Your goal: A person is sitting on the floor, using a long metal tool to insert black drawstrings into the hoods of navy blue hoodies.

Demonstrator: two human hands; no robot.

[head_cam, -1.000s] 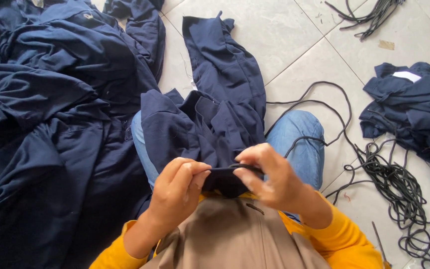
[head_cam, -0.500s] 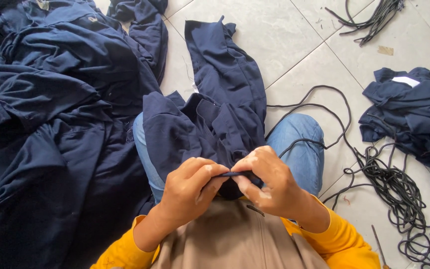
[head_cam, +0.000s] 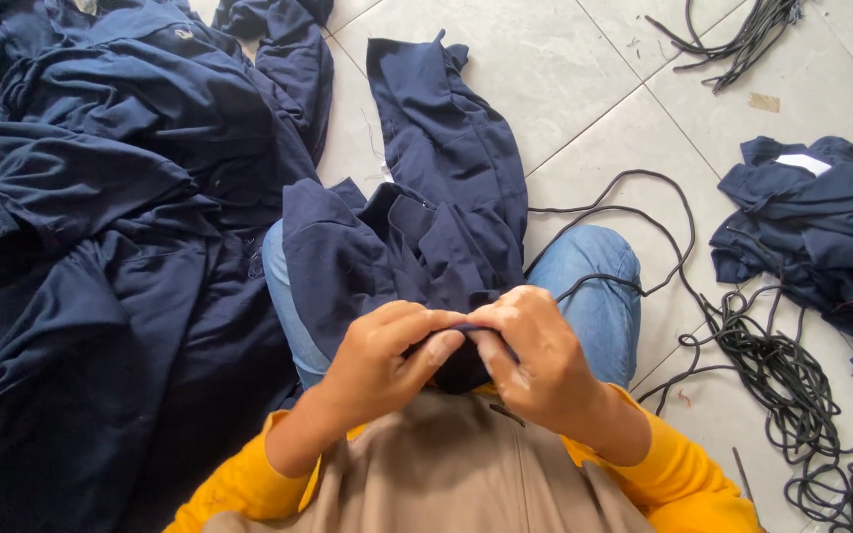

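Your navy garment (head_cam: 417,237) lies crumpled over your lap, one end stretched onto the tiles; the pinched edge is hidden, perhaps a hem.

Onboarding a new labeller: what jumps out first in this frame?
The two hands meet at centre bottom: left hand and right hand pinch a dark edge of the navy garment draped over the person's lap. A big heap of navy clothes fills the left side. On the tiled floor at right lies a tangle of black cords beside a smaller navy pile.
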